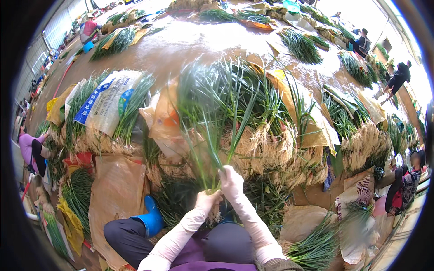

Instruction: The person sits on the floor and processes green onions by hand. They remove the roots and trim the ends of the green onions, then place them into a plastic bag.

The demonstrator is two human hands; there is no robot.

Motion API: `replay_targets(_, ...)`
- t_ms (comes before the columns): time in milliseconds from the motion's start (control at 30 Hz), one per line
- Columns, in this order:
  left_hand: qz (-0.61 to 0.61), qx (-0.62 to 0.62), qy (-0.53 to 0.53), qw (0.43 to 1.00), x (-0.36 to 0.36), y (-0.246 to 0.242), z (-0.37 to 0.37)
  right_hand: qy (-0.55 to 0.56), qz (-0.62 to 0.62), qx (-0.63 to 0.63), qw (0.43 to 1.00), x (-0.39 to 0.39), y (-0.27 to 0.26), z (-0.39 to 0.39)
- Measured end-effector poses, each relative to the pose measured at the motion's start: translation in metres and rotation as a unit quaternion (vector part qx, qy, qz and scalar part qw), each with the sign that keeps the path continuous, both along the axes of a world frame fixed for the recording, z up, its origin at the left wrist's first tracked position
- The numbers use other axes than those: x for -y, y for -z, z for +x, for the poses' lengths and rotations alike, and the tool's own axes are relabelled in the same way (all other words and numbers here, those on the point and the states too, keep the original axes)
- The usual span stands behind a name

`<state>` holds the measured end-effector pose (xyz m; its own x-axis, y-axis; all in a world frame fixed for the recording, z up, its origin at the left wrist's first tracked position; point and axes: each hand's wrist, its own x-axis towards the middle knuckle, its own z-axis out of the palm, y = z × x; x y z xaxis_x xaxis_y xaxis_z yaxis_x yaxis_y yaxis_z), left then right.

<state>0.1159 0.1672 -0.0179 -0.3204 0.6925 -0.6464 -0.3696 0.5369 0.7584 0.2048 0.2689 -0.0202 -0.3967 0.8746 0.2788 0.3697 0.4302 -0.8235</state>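
Observation:
Just in front of my knees, my left hand (207, 200) grips a few green onion plants (214, 145) near their base, with pale roots hanging below the fist. Close above and to its right, my right hand (231, 183) is closed around stems of the same bunch. Both hands wear pale gloves or sleeves. The long leaves fan upward, partly blurred, in front of a large heap of green onions (268, 98) whose tan roots (257, 145) face me. Dark green leaves lie on the ground beneath my hands.
A tan woven sack (117, 203) lies at left beside my blue boot (149, 216). More green onions (313, 247) lie at lower right. A printed sack (108, 101) covers a heap at upper left. One person (403, 189) sits at right; another (32, 149) is at far left.

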Motion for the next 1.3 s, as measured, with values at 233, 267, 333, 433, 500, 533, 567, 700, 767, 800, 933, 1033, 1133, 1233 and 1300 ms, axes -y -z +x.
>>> replay_targets(233, 0.188, 0.137, -0.100, 0.967, 0.003, -0.085, -0.106, -0.239, -0.191, 0.518, 0.799, 0.029, 0.013, 0.107)
replay_targets(267, 0.282, 0.170, -0.087, 0.940, 0.002, -0.099, -0.119, -0.215, -0.119, 0.468, 0.849, 0.022, 0.007, 0.108)
replay_targets(333, 0.371, 0.213, -0.144, 0.893, -0.021, -0.113, -0.123, -0.114, -0.028, 0.372, 0.921, -0.004, -0.011, 0.098)
replay_targets(433, 0.425, 0.378, -0.041, 0.821, -0.070, -0.115, -0.121, 0.070, 0.119, 0.163, 0.977, -0.079, -0.033, 0.031)
replay_targets(500, 0.283, 0.366, -0.069, 0.884, -0.091, -0.104, -0.107, 0.131, 0.173, 0.196, 0.956, -0.124, -0.037, -0.017)
replay_targets(533, 0.190, 0.309, -0.055, 0.930, -0.099, -0.097, -0.100, 0.140, 0.165, 0.259, 0.941, -0.140, -0.037, -0.032)
replay_targets(567, 0.146, 0.263, -0.057, 0.952, -0.104, -0.090, -0.094, 0.142, 0.166, 0.312, 0.925, -0.148, -0.035, -0.042)
replay_targets(700, 0.096, 0.106, -0.029, 0.989, -0.122, -0.064, -0.067, 0.197, 0.261, 0.302, 0.895, -0.110, -0.028, -0.040)
replay_targets(767, 0.028, 0.047, 0.001, 0.998, -0.121, -0.054, -0.059, 0.139, 0.340, 0.330, 0.870, -0.065, -0.030, -0.024)
replay_targets(800, 0.039, 0.072, 0.002, 0.997, -0.118, -0.050, -0.055, 0.103, 0.322, 0.303, 0.891, -0.044, -0.031, -0.017)
replay_targets(933, 0.027, 0.094, -0.005, 0.995, -0.092, -0.039, -0.044, -0.050, 0.103, 0.098, 0.989, 0.002, -0.026, 0.009)
replay_targets(1033, 0.032, 0.109, -0.021, 0.993, -0.062, -0.035, -0.038, 0.058, -0.550, -0.198, 0.809, 0.000, -0.008, 0.016)
replay_targets(1133, 0.064, 0.070, -0.014, 0.995, -0.041, -0.029, -0.024, -0.320, -0.668, -0.479, 0.471, -0.011, 0.012, 0.006)
replay_targets(1233, 0.056, 0.163, -0.051, 0.984, -0.027, -0.024, -0.012, -0.104, -0.664, -0.362, 0.646, -0.016, 0.022, -0.011)
replay_targets(1300, 0.070, 0.156, -0.048, 0.984, -0.021, -0.022, -0.013, -0.136, -0.690, -0.418, 0.575, -0.017, 0.021, -0.019)
